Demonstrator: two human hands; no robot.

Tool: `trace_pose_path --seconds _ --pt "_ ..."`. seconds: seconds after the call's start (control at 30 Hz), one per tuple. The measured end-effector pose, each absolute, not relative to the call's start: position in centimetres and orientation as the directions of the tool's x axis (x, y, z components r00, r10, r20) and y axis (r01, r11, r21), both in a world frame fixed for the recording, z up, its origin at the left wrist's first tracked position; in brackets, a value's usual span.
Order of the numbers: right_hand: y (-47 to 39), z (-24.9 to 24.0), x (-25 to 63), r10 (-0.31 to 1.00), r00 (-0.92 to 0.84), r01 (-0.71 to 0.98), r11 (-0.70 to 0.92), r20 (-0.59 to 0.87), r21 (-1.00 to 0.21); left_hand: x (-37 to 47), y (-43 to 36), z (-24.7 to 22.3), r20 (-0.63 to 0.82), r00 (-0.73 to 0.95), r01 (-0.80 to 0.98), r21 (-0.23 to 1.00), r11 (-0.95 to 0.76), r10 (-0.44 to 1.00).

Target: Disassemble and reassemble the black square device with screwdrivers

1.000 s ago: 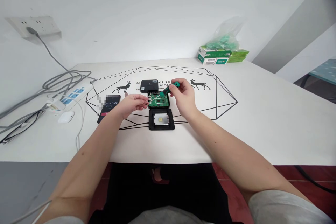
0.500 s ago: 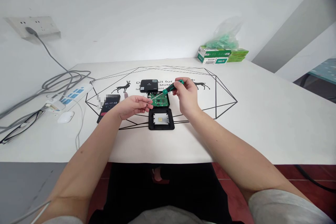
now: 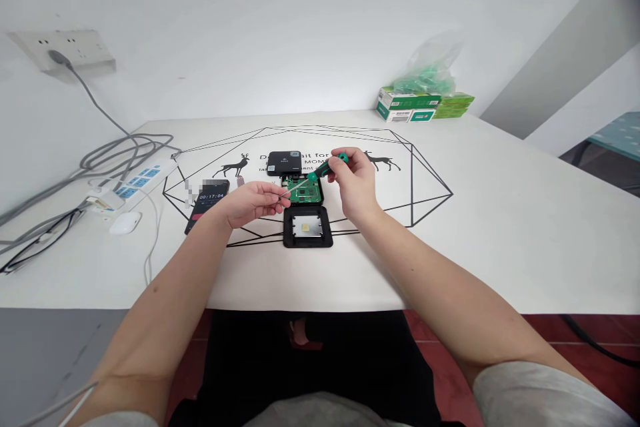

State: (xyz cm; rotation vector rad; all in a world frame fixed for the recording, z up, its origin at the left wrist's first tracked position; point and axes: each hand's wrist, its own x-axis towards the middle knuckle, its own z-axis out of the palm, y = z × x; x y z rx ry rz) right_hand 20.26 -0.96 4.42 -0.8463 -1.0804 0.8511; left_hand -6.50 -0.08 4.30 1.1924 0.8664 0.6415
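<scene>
My right hand [image 3: 356,181] is closed round the green and black handle of a screwdriver [image 3: 325,167]. Its thin shaft slants down to the left and ends at the fingertips of my left hand [image 3: 257,203], which are pinched together; whatever they hold is too small to tell. Just beneath the shaft lies an opened black case with a green circuit board [image 3: 309,193] in it. Closer to me is a black square cover [image 3: 307,245] with a silver metal plate [image 3: 301,228] inside. A closed black box [image 3: 284,163] sits behind the board's case.
Left of my left hand lies a phone [image 3: 209,197] running a timer. Farther left are a white power strip [image 3: 145,180], coiled grey cables, a white earbud case [image 3: 125,223] and glasses [image 3: 43,243]. Green and white boxes [image 3: 409,107] under a plastic bag stand at the back right.
The screwdriver and my right hand have shifted very slightly to the left. My left fingers keep their pinch at the tip. The phone timer has advanced one second.
</scene>
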Motion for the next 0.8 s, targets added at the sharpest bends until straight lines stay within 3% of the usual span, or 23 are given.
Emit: trace_pose_path --seconds 0.23,0.5,0.8 --pt "-0.8 4.3 20.4 0.888 0.23 -0.129 0.433 0.398 -0.892 -6.4 -0.2 4.3 -0.241 0.519 0.002 0.96 0.281 0.82" --pt "-1.4 3.9 20.2 0.807 0.21 0.034 0.559 0.552 -0.829 -6.2 -0.2 4.2 -0.252 0.487 -0.028 0.953 0.303 0.836" --pt "-1.3 3.4 20.5 0.771 0.105 0.006 0.631 0.628 -0.776 -6.2 -0.4 4.3 -0.245 0.487 -0.018 0.957 0.29 0.838"
